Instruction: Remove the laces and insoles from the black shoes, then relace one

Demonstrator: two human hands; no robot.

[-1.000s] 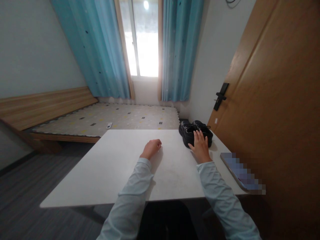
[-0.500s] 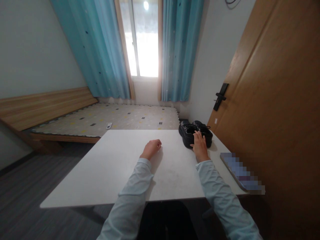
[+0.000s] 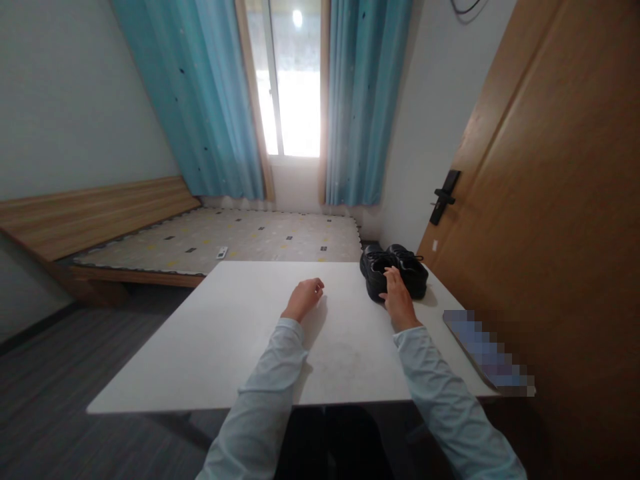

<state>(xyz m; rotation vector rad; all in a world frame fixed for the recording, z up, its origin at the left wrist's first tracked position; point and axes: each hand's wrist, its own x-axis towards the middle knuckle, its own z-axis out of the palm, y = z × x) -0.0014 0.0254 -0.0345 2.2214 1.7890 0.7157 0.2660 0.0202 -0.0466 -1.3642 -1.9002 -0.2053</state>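
A pair of black lace-up shoes stands side by side at the far right of the white table, heels toward me. My right hand is at the heel of the left shoe, its fingers over the collar and its thumb on the near left side. The right shoe is just beyond those fingers, partly covered by them. My left hand is over the middle of the table with its fingers curled in and nothing visible in them.
A flat tablet-like thing, its face pixelated, lies along the table's right edge. Close by on the right is a wooden door with a black handle. Behind the table is a bed with a small white remote-like object on it.
The fingers of my right hand have drawn closer together at the left shoe's heel. My left hand keeps its place and curl. The whole view has shifted slightly.
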